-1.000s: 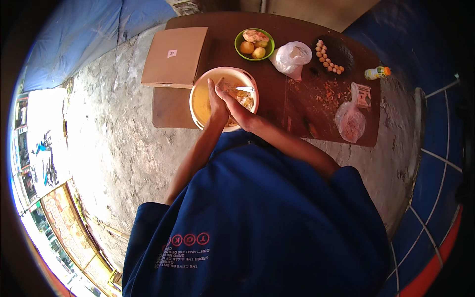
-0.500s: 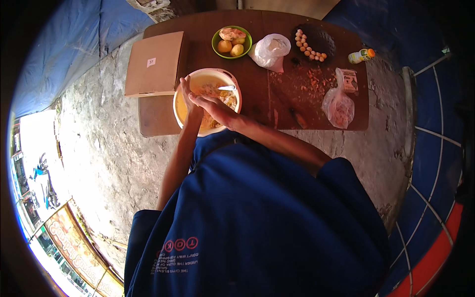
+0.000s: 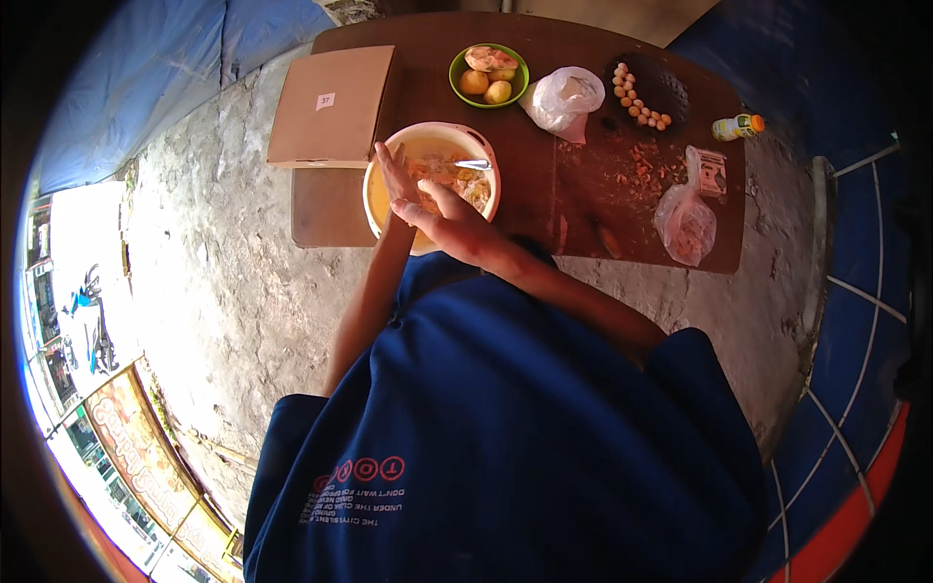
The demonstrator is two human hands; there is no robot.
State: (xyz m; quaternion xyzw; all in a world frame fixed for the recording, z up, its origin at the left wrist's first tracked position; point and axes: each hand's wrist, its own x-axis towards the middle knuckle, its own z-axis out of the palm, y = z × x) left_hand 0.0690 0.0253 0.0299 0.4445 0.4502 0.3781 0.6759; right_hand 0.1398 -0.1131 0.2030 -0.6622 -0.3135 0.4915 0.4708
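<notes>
Over a round pale basin [image 3: 495, 185] my two hands meet, palms facing. My left hand [image 3: 396, 178] is upright, its fingers stretched out flat. Across its palm and wrist lies my right hand [image 3: 449, 222], fingers extended and one digit lifted away from the others. Pale residue shows on the right fingertips. Whether anything sits between the palms is hidden. Inside the basin is an orange-brown, chunky mixture [image 3: 439, 171], with a light-coloured utensil handle [image 3: 473, 164] sticking out at the right; my hands cover part of it.
Left of the basin stands a cardboard box [image 3: 335, 107]. Behind are a green bowl [image 3: 526, 85] of roundish yellow-brown produce and a white plastic bag [image 3: 566, 102]. Farther right, a dark tray [image 3: 669, 87] bears several pale balls, near a bottle [image 3: 739, 127], crumbs [image 3: 641, 170] and a tied bag [image 3: 686, 225].
My right hand has slid down along the left palm toward its wrist, and one of its digits has lifted. The whole view has shifted, so the table appears farther right.
</notes>
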